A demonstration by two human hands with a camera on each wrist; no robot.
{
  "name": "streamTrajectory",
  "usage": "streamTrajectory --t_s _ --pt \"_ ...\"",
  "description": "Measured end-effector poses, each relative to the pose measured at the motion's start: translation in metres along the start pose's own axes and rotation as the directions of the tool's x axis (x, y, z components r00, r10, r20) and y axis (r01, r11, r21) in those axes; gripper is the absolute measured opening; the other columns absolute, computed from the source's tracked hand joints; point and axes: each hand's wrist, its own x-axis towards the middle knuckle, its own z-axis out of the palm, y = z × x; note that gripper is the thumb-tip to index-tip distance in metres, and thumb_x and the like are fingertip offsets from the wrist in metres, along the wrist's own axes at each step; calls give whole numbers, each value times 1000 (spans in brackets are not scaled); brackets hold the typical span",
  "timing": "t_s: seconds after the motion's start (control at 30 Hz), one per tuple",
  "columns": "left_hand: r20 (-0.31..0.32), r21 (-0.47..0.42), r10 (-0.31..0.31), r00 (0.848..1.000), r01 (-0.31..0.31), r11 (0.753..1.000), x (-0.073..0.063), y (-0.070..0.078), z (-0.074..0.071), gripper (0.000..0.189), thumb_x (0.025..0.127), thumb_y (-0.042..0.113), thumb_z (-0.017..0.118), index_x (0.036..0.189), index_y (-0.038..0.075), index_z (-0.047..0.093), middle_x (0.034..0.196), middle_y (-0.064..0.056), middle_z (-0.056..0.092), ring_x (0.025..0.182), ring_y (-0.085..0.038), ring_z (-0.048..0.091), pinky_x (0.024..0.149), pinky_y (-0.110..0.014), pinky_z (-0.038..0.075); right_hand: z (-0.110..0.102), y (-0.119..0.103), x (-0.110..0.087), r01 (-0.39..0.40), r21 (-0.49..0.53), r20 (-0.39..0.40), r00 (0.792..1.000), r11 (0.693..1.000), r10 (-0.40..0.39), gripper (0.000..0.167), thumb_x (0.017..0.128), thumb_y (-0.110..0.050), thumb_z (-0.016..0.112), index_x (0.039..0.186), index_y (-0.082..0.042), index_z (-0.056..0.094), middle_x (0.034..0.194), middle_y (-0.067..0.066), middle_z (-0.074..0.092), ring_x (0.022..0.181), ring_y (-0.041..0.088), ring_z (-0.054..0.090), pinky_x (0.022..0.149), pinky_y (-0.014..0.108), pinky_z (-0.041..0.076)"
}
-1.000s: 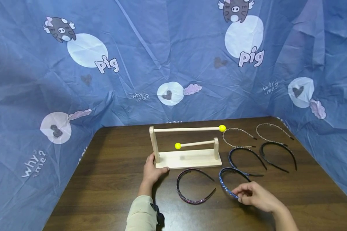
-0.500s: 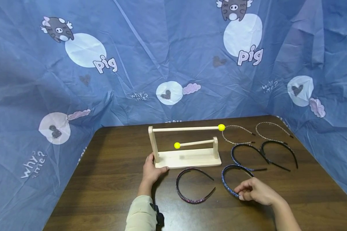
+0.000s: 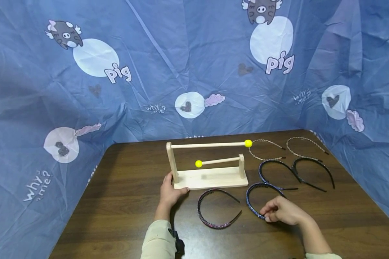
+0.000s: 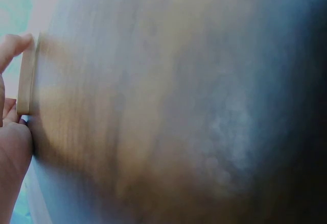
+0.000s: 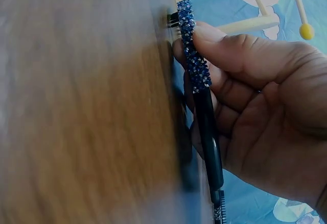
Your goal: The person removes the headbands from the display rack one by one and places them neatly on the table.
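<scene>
In the head view my right hand [image 3: 280,211] pinches a blue glittery headband [image 3: 250,205] by its near arm, low over the table. The right wrist view shows the thumb and fingers of the right hand [image 5: 260,81] on the headband's sequined band [image 5: 196,66], just above its plain black tip. My left hand [image 3: 171,192] holds the left end of a pale wooden stand [image 3: 210,177], thumb at the front of its base. The stand has two horizontal rods with yellow ball ends. Only part of the left hand [image 4: 13,147] appears in the left wrist view.
A dark pink-flecked headband [image 3: 216,226] lies in front of the stand. To the right are another blue headband [image 3: 262,172], a black one [image 3: 327,171] and two thin braided ones [image 3: 267,141]. A blue printed cloth [image 3: 194,54] hangs behind the wooden table [image 3: 116,201].
My right hand has moved slightly away from me and to the left with the headband. The other blue headband has shifted farther back, now against the black one. My left hand stays put.
</scene>
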Motion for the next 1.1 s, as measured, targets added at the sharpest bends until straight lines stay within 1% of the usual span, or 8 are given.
streamTrajectory --t_s 0.2,0.4,0.57,0.67,0.8,0.87,0.97,1.1 --pt "1 -2 6 1000 -6 1000 -1 1 0 82 57 9 86 129 1 47 123 -18 51 112 -35 47 97 -47 34 1 -2 1 -18 34 1 1000 999 18 19 75 3 67 93 7 66 81 9 65 71 11 58 63 22 48" --pt "-7 -6 0 1000 0 1000 0 -1 0 82 57 8 86 129 1 47 123 -18 51 113 -35 47 98 -46 34 0 -3 2 -16 55 2 1000 998 16 20 75 4 66 95 7 66 83 11 65 73 15 59 64 23 50" --pt "-21 -34 -4 1000 3 999 3 -1 -1 85 58 5 84 132 -1 44 127 -21 48 116 -36 45 99 -48 32 1 -3 3 22 79 -11 1000 997 -21 23 77 5 64 100 8 64 88 12 65 78 16 60 68 24 50" --pt "-24 -69 -18 1000 16 998 1 -2 -2 85 58 2 84 133 -1 43 128 -22 46 117 -37 43 99 -49 31 4 -3 2 53 74 -19 998 996 -52 24 77 6 63 101 9 63 90 13 65 79 13 59 69 25 50" --pt "-6 -92 -44 999 43 995 -4 -1 -5 86 59 1 84 134 -1 42 128 -24 45 118 -38 42 99 -49 31 7 -4 0 89 90 -25 996 992 -88 25 77 9 60 102 10 62 90 15 63 79 11 59 68 26 50" --pt "3 -85 -43 999 43 995 -6 2 -7 87 60 3 83 135 -2 40 129 -25 44 119 -39 41 99 -49 31 7 -5 -1 110 83 -48 993 990 -106 24 78 8 61 102 10 62 90 16 64 79 13 59 68 25 50" --pt "15 -59 -33 999 34 998 -9 9 -14 87 64 7 82 137 -6 35 131 -28 41 121 -41 38 100 -51 30 7 -8 -5 121 44 -113 987 992 -115 25 81 1 64 104 9 62 91 14 64 80 15 60 68 26 49" --pt "28 4 -32 999 32 999 -17 19 -23 84 69 13 80 136 -8 34 130 -30 41 122 -42 37 100 -52 28 4 -14 -14 81 -60 -218 972 995 -92 25 84 -9 66 106 4 63 91 9 64 80 12 58 68 26 48"
